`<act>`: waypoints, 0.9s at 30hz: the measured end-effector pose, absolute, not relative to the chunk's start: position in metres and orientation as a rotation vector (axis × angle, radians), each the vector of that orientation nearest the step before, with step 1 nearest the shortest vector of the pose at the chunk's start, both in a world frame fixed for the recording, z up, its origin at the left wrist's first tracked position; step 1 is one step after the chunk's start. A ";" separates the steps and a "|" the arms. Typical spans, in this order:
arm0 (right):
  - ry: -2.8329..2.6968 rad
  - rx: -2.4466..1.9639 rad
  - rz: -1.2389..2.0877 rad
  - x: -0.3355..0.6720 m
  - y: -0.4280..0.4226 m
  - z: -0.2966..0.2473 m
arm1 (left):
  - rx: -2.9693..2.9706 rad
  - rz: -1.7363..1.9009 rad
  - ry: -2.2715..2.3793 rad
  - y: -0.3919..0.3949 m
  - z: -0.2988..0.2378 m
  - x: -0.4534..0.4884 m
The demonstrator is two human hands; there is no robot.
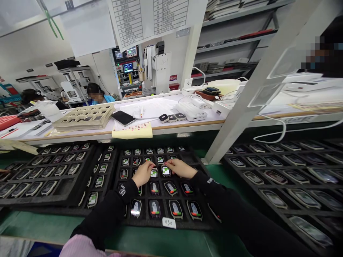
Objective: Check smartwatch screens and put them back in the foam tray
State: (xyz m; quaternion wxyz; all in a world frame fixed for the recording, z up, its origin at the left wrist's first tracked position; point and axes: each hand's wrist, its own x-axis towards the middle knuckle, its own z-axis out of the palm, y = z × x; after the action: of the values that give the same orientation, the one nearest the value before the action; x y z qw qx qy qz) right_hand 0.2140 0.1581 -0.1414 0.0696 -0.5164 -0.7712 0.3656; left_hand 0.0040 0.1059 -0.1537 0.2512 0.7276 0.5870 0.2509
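Observation:
A black foam tray [195, 224] holds rows of smartwatch bodies, many with lit screens. My left hand [144, 173] hovers over its middle, fingers bent forward beside a watch [153, 173] showing green and white. From the other side my right hand [181, 168] reaches in, its fingertips at the upper edge of another lit watch [165, 171]. Both watches lie in their slots. Neither hand visibly grips anything; whether the fingertips touch the screens is too small to tell. In the front row, a watch [175, 209] shows red and green bars.
Another foam tray of watches [66, 185] overlaps at the left, and more watches [277, 198] fill a tray at the right. A slanted white post [241, 103] rises beside the middle tray. The shelf beyond carries a phone [123, 118], a beige tray [83, 119] and a power strip [190, 112]. People sit farther back.

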 end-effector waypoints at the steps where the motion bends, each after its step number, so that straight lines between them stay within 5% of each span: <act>1: -2.311 -1.553 1.080 0.214 0.158 -0.141 | 1.982 0.678 1.606 0.106 -0.153 0.004; 19: -2.175 -1.534 0.870 0.242 0.142 -0.130 | 2.248 0.114 1.557 0.118 -0.133 0.006; 27: -1.935 -1.266 1.298 0.209 0.117 -0.124 | 2.007 0.502 1.497 0.107 -0.126 0.005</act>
State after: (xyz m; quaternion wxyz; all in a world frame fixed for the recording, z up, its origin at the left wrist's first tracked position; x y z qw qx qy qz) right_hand 0.2094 0.1166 -0.1245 0.2425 -0.4632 -0.7079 0.4749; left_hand 0.0051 0.1074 -0.1261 0.2897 0.7523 0.5611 0.1880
